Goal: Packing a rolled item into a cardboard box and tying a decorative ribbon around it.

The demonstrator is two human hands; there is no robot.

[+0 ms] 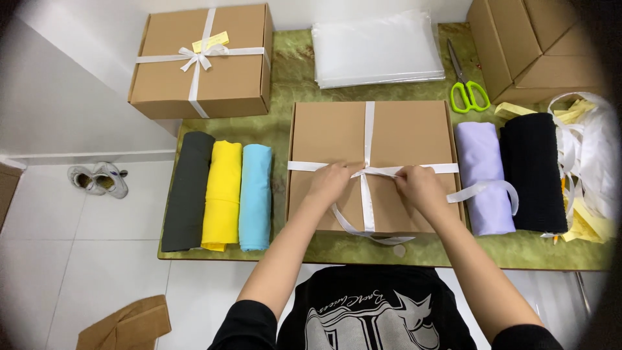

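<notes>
The green desk (285,84) carries a flat cardboard box (337,133) at centre, crossed by a white ribbon (369,126). Left hand (329,183) and right hand (420,188) each pinch ribbon at the crossing. A tied box (227,78) sits rear left. Rolled garments flank the central box: dark grey (188,191), yellow (222,194), blue (255,194); lilac (484,178), black (534,172). Green-handled scissors (468,91) lie behind.

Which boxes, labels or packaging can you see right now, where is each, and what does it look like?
Centre box: flat brown cardboard, crossed by white ribbon, both hands on the knot.
Far-left box: brown, ribbon tied in a bow.
Tag: small yellow slip under that bow.
Bags: clear stack, top centre.
Stacked boxes: plain brown, top right.
</notes>
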